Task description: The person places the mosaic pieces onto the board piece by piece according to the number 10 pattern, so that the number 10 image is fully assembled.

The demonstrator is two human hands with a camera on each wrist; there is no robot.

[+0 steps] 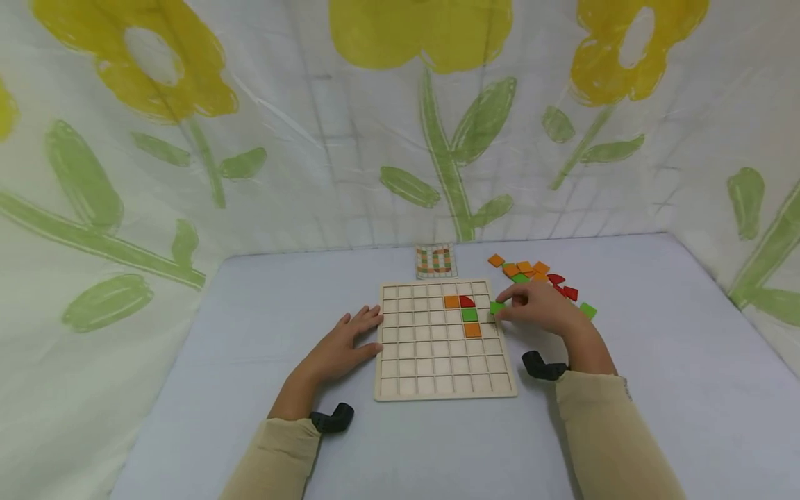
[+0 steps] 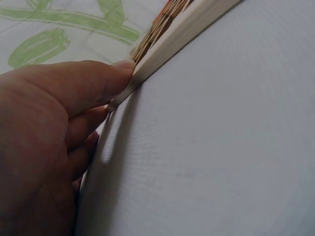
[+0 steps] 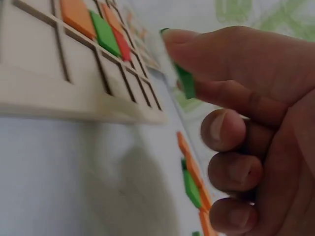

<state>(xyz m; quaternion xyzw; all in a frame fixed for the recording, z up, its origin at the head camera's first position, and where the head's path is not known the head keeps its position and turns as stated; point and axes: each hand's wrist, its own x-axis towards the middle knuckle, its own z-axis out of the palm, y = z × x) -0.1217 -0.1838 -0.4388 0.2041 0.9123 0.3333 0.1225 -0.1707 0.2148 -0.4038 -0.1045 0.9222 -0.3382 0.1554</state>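
A pale wooden grid board [image 1: 425, 361] lies on the table. Several pieces sit in its cells toward the upper right: an orange square [image 1: 452, 302], a red quarter-round piece [image 1: 467, 301], a green square [image 1: 469, 315] and a lower orange square [image 1: 473, 330]. Between thumb and forefinger my right hand [image 1: 540, 309] pinches a green tile [image 3: 185, 78], held just off the board's right edge. My left hand [image 1: 342, 347] rests with fingers spread at the board's left edge, the thumb touching the rim in the left wrist view.
Loose orange, green and red tiles [image 1: 525, 267] lie behind and beside the right hand, partly hidden by it. A small patterned card [image 1: 435, 261] is at the board's far edge. A flower-printed curtain [image 1: 281, 173] hangs behind the table.
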